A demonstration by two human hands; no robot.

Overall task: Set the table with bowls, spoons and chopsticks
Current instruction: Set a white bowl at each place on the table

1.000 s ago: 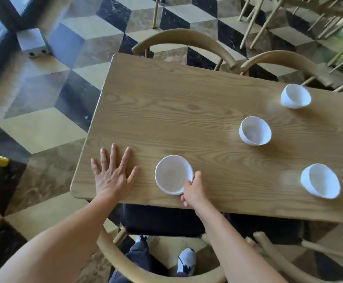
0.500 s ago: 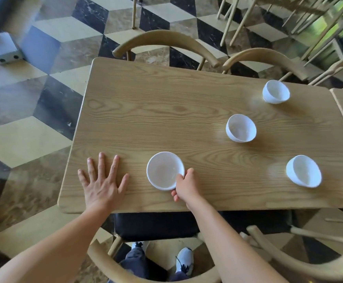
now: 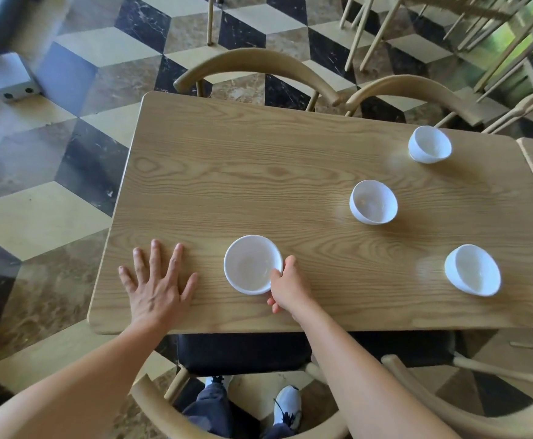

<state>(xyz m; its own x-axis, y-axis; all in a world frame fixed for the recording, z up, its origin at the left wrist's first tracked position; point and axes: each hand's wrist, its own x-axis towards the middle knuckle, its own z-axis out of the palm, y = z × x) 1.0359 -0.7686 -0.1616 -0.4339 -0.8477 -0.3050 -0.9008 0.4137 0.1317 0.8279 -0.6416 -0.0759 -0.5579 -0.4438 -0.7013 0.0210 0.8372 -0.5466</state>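
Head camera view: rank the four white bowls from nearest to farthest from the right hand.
From the right hand:
1. Near-left bowl, gripped at its rim.
2. Middle bowl, further in.
3. Near-right bowl, along the near edge.
4. Far-right bowl.

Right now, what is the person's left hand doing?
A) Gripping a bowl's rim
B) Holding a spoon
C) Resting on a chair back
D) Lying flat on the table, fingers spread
D: the left hand lies palm-down on the wooden table, fingers spread, holding nothing.

Head view, steeply down over table
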